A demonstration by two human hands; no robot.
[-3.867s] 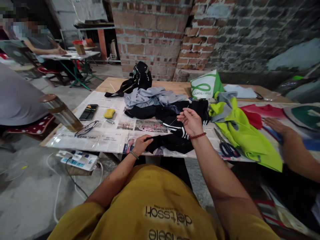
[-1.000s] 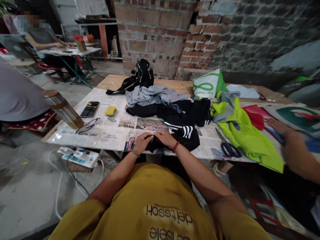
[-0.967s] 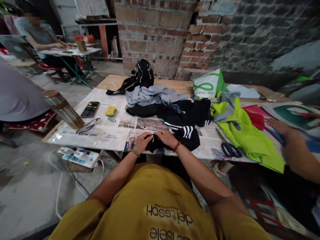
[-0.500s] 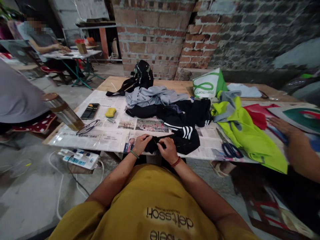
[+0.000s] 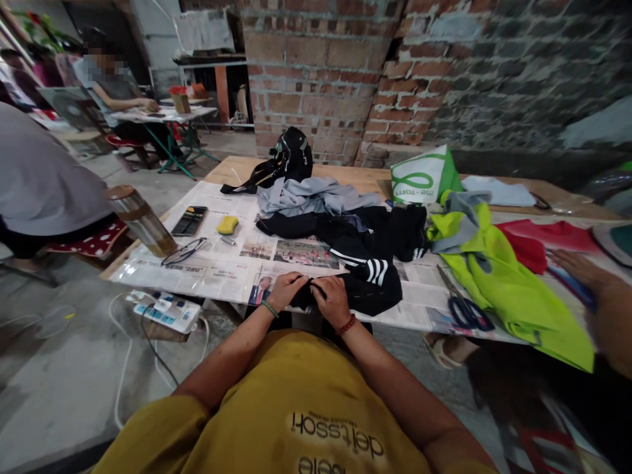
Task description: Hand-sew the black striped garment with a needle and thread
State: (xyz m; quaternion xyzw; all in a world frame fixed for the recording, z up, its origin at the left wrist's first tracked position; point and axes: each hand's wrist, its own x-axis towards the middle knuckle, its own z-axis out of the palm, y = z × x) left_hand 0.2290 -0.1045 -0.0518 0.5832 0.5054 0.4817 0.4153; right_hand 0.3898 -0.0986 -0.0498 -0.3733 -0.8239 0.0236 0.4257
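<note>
At the table's front edge, my left hand [image 5: 290,289] pinches the edge of a black garment [image 5: 372,296] with white stripes. Close beside it, my right hand [image 5: 333,299] is closed on the same cloth, its fingertips almost meeting those of the left. Whether a small tool is in the right fingers is hidden. The garment lies rumpled on newspaper to the right of my hands, a short pale line of stitching showing on it. Behind it is a grey cloth [image 5: 316,195]. Dark-handled scissors [image 5: 469,313] lie farther right.
Leftward on the table are a flask [image 5: 143,220], phone [image 5: 189,221], glasses [image 5: 185,250] and yellow sponge [image 5: 228,224]. A black bag [image 5: 293,155] sits behind. To the right, a co-worker's hand [image 5: 577,266] rests near a lime-green garment [image 5: 518,283]. A power strip [image 5: 165,311] is below left.
My view has turned slightly left, so the table's things sit farther right. My right hand has drawn in against my left; the thin light line earlier at its fingertips no longer shows.
</note>
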